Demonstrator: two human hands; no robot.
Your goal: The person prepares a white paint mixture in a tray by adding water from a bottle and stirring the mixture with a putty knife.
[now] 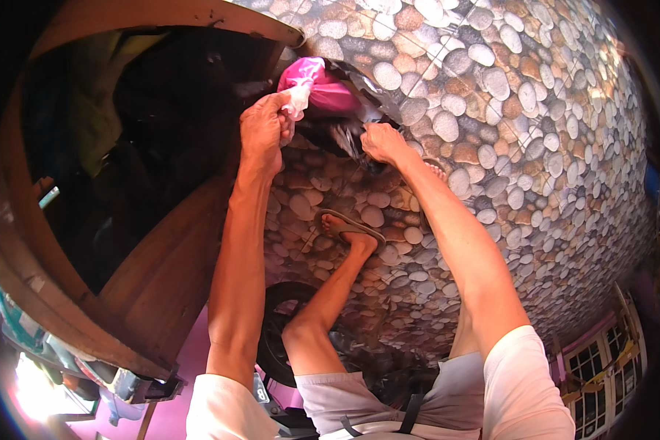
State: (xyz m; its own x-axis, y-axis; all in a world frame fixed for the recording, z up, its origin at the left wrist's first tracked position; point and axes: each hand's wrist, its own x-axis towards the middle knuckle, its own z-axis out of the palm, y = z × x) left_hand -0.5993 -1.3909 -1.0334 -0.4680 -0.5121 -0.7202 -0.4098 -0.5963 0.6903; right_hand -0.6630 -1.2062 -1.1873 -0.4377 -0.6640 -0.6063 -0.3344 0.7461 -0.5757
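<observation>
My left hand point(262, 132) is closed in a pinch on the gathered pale top of a pink plastic bag point(331, 97). The bag bulges with contents that I cannot make out. A black plastic bag point(363, 82) lies spread open around and below it. My right hand point(383, 143) is closed on the black bag's near right edge, its fingers bunched in the crumpled plastic. Both arms reach forward, with the pink bag between the hands and partly inside the black one.
To the left stands a wooden cabinet point(161, 257) with a dark opening; cloth point(95, 103) hangs inside. The floor point(491, 191) has a pebble pattern. My sandalled foot point(350, 229) is below the bags. A black wheel point(275, 323) sits beside my leg, and a paned window point(601, 363) shows at lower right.
</observation>
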